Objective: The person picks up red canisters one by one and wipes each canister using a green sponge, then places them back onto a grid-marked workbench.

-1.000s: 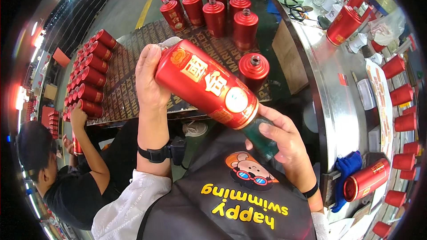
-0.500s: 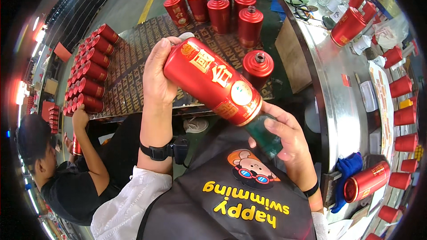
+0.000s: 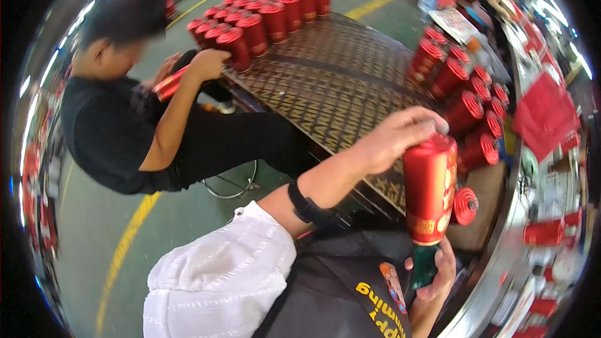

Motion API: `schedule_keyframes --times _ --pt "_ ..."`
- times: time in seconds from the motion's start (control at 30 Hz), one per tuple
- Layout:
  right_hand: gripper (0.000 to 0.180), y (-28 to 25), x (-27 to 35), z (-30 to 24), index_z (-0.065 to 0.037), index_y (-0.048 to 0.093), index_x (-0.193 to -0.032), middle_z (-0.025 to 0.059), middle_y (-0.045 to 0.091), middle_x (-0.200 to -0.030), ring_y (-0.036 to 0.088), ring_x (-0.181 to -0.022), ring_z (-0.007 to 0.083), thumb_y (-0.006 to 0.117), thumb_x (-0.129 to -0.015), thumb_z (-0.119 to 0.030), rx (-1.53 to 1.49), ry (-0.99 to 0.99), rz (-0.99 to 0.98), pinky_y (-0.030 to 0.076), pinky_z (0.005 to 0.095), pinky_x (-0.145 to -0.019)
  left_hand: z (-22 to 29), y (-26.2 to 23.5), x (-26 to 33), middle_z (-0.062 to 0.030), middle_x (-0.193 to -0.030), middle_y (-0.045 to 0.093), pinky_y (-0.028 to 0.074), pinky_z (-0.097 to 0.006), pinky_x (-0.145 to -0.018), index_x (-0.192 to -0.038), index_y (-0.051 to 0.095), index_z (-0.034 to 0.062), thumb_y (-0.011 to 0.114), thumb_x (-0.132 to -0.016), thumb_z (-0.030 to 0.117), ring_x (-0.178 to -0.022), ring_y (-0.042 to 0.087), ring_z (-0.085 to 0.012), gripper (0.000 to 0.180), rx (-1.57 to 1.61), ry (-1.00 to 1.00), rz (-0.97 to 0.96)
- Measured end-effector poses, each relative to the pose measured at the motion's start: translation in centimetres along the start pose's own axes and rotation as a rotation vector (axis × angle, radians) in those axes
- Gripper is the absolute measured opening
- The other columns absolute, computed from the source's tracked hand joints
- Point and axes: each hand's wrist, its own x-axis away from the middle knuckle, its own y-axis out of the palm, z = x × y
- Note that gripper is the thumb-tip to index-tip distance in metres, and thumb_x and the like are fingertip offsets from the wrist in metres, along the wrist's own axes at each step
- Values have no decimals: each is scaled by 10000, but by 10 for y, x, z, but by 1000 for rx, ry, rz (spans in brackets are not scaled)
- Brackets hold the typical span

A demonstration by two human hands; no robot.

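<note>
A red bottle (image 3: 428,189) with gold markings stands nearly upright in front of my dark printed apron. My left hand (image 3: 404,139) grips it from above, its fingers closed over the shoulder and neck end. Under the bottle's base, my right hand (image 3: 442,275) is closed around a dark green piece (image 3: 425,265) that meets the base. What kind of thing the green piece is, I cannot make out. Just right of the held bottle, another red bottle (image 3: 465,205) shows its ringed top.
A patterned dark table (image 3: 325,69) bears a block of red bottles (image 3: 275,20) at the far left and several more (image 3: 463,109) at the right. A co-worker (image 3: 119,119) in black sits at left, handling a red bottle. A metal bench (image 3: 510,213) runs along my right.
My view has swung left, bringing the co-worker and the far bottles more into sight. The held bottle has gone from slanting to nearly upright; both hands keep their hold.
</note>
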Motion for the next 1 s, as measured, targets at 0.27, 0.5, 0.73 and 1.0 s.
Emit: schedule_keyframes --times 0.27,0.5,0.73,1.0 --pt "598 34 -37 21 117 414 -1268 214 616 -1003 637 -650 268 595 -783 -181 -29 217 -44 546 344 -567 25 -58 24 -76 -1114 613 443 -308 -927 -1098 586 20 593 -924 184 -1034 567 -145 239 36 41 135" --pt "617 40 -50 28 123 412 -1265 215 607 -1026 633 -664 264 616 -781 -202 43 257 15 546 353 -565 14 -77 21 -66 -1084 618 459 -300 -906 -1084 584 28 601 -915 142 -1011 577 -140 205 163 4 162" --pt "585 41 -50 34 78 416 -1268 181 621 -989 641 -607 254 577 -793 -224 84 247 65 563 346 -528 7 -85 24 -60 -1073 614 458 -294 -895 -1078 587 27 600 -916 145 -991 574 -130 201 193 19 146" --pt "626 46 -50 31 128 402 -1274 223 607 -1047 643 -690 259 608 -787 -206 92 238 5 552 346 -592 6 -88 25 -63 -1080 612 459 -293 -896 -1073 585 30 604 -916 167 -989 573 -126 209 198 15 173"
